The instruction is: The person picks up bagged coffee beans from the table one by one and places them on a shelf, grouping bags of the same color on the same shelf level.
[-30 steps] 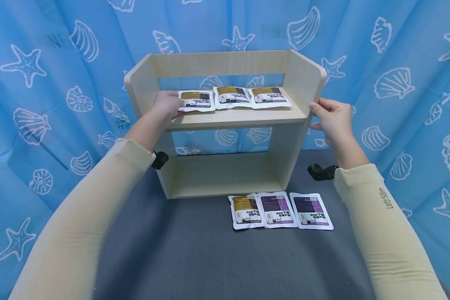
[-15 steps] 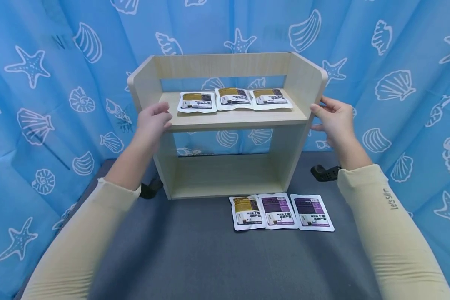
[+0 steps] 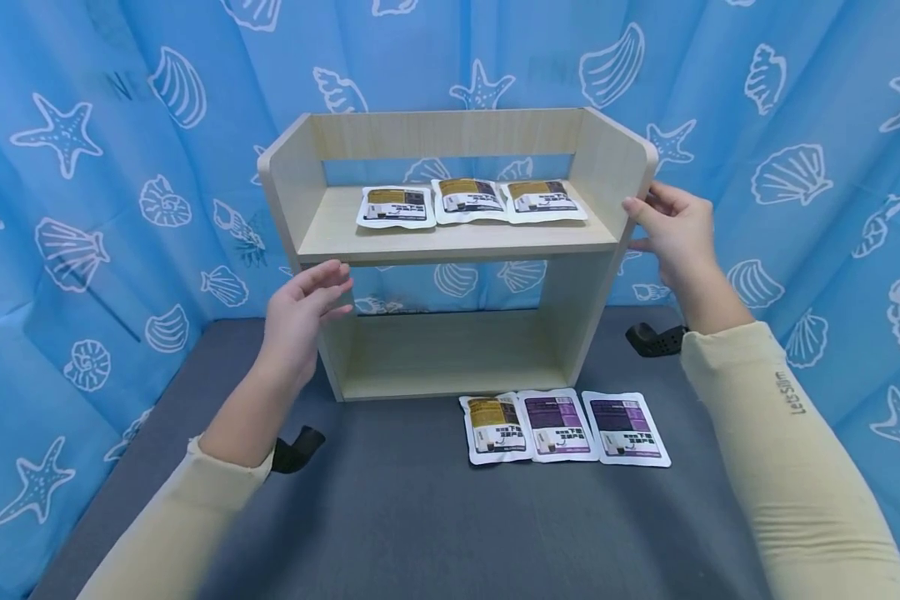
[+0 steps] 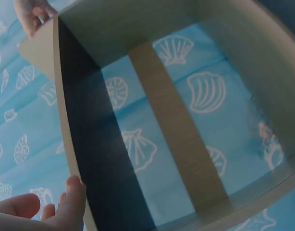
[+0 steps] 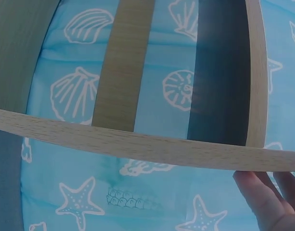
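A pale wooden two-tier shelf (image 3: 457, 247) stands on the dark table. Three white-edged pouches with brown-and-yellow labels lie in a row on its upper board, among them the left pouch (image 3: 396, 207), the middle pouch (image 3: 468, 200) and the right pouch (image 3: 543, 201). My left hand (image 3: 288, 321) is held beside the shelf's left side panel, fingers extended and holding nothing. In the left wrist view its fingertips (image 4: 74, 185) overlap the board's front edge. My right hand (image 3: 678, 229) has its fingertips at the outer face of the right side panel (image 3: 617, 171), just below its upper corner.
On the table before the shelf's right half lie a yellow-labelled pouch (image 3: 497, 428) and two purple-labelled pouches (image 3: 557, 425), side by side. The shelf's lower board (image 3: 450, 354) sits on the table. A blue shell-print curtain (image 3: 765, 275) hangs behind and at both sides.
My left hand has come away from the left pouch on the upper board, moving left and down past the board's front edge. The right hand stays at the right panel, shifted slightly.
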### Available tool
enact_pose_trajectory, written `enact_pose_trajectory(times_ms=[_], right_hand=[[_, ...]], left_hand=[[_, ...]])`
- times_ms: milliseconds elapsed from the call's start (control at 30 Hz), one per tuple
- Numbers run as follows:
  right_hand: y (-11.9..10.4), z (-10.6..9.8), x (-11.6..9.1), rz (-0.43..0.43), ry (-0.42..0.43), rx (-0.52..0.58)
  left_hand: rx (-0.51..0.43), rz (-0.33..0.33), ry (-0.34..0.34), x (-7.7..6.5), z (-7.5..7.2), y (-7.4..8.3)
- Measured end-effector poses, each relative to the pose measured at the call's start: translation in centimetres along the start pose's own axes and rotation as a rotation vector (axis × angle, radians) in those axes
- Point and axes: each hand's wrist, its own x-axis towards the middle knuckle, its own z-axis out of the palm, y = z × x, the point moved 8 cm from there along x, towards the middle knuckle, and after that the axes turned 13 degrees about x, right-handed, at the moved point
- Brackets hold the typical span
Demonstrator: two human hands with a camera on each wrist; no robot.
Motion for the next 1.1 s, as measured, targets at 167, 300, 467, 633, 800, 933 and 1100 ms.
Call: enact_pose_trajectory(times_ms=[167,300,467,633,800,933,1100], right_hand=[[-0.3,-0.2,0.2,0.009,0.017,0.043],[-0.3,-0.3,0.3,0.013,0.022,0.057],[-0.1,-0.4,0.3,0.017,0.021,0.055],[0.1,-0.4,0.3,0.038,0.03,0.022],[0.3,-0.3,0.3,0.048,0.034,0.006],[0.3,-0.3,0.3,0.044,0.038,0.01],[0.3,-0.4,0.3,0.047,0.043,0.0]], left_hand=[[-0.012,-0.03,-0.081,-0.9,0.9,-2.1],[-0.037,-0.072,-0.154,-1.6,1.9,-4.2],[-0.073,-0.147,-0.233,-2.5,3.4,-7.0],[-0.076,-0.233,-0.306,-3.3,5.4,-9.9],[-0.075,-0.291,-0.312,-3.8,7.1,-11.9],[-0.069,-0.311,-0.318,-4.0,8.2,-12.9],[-0.058,-0.329,-0.331,-4.2,9.0,-14.1]])
